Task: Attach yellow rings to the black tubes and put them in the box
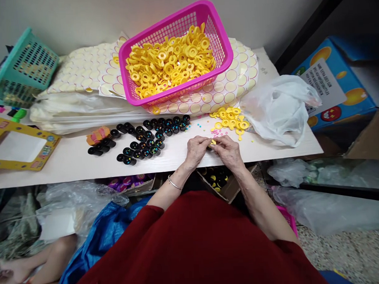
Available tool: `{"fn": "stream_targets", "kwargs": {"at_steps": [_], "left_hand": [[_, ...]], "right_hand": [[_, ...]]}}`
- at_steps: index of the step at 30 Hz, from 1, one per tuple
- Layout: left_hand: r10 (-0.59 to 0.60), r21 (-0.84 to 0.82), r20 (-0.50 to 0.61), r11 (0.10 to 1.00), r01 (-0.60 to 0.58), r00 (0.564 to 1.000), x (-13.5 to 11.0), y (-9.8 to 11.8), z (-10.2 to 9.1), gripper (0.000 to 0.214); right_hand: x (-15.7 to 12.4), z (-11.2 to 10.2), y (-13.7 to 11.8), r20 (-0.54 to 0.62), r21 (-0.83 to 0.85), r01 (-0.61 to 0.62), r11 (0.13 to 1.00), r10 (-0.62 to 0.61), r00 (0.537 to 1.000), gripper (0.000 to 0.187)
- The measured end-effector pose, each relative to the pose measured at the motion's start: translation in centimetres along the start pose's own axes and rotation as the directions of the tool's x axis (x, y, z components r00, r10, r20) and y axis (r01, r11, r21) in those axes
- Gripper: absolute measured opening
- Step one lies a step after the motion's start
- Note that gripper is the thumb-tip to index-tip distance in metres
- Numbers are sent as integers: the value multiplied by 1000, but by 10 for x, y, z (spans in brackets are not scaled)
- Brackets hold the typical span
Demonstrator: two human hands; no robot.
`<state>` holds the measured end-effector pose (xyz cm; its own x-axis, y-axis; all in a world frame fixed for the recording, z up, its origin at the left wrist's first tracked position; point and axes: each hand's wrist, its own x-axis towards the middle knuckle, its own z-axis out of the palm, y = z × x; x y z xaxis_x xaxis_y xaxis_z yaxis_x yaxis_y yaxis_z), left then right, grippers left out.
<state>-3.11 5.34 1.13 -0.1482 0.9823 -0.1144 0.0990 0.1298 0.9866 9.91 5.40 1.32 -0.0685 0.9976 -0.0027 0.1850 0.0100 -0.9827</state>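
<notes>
My left hand (pixel 196 151) and my right hand (pixel 229 152) meet at the table's front edge. Between their fingertips is a small yellow piece (pixel 212 143) with a dark part under it, mostly hidden by the fingers; it looks like a yellow ring cap on a black cup. Just beyond my right hand lie a pile of loose yellow ring caps (pixel 231 119) and scattered pink beads (pixel 219 133). To the left stand several small black cups (pixel 145 152), many holding coloured beads. A few blue beads (pixel 199 125) lie between the cups and the caps.
A pink basket (pixel 132 98) full of yellow caps rests on circle-printed sheets (pixel 87 67). A white plastic bag (pixel 283 109) and blue carton (pixel 330 83) are right; a green basket (pixel 25 67) and yellow box (pixel 42 157) left. Below is a carton (pixel 233 189) of black-and-yellow pieces.
</notes>
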Motion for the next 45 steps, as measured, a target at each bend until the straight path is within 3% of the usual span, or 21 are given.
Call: {"fn": "stream_targets", "kwargs": {"at_steps": [5, 10, 15, 21, 24, 28, 32, 36, 39, 42, 45], "left_hand": [[12, -22, -29, 1000, -13, 1000, -1, -3, 4, 16], [5, -82, -53, 997, -9, 999, -5, -7, 8, 17], [-53, -142, -60, 989, 44, 997, -5, -8, 11, 19], [-157, -251, 32, 955, 160, 987, -2, -7, 9, 30], [-137, -250, 81, 956, 153, 987, -3, -10, 3, 38], [-1, -205, 229, 978, 49, 973, -3, -12, -10, 43], [87, -61, 374, 996, -69, 923, -2, -6, -17, 46], [85, 56, 366, 992, -113, 927, 0, -6, -10, 33], [122, 8, 316, 991, -131, 941, -4, -9, -3, 38], [227, -7, 297, 972, -236, 927, -15, -4, -2, 41], [389, 49, 383, 897, -439, 838, -27, 9, -2, 39]], "right_hand": [[4, 10, 7, -75, 180, -192, 965, 208, 975, 33], [2, 16, 1, -12, 356, -345, 869, 373, 928, 36], [1, 17, 3, -1, 391, -364, 846, 396, 918, 37], [6, 18, 3, 2, 431, -385, 816, 426, 905, 29], [8, 20, 0, 3, 439, -382, 813, 424, 906, 24], [7, 20, -2, 11, 419, -344, 841, 374, 928, 24], [2, 13, 1, 48, 423, -322, 847, 334, 941, 31], [-10, -2, 6, 25, 516, -326, 792, 366, 930, 39], [-24, -17, 10, -21, 565, -275, 778, 346, 938, 37], [-42, -32, 11, 100, 577, -260, 774, 249, 963, 38], [-53, -44, 8, 294, 610, -296, 735, 136, 946, 51]]}}
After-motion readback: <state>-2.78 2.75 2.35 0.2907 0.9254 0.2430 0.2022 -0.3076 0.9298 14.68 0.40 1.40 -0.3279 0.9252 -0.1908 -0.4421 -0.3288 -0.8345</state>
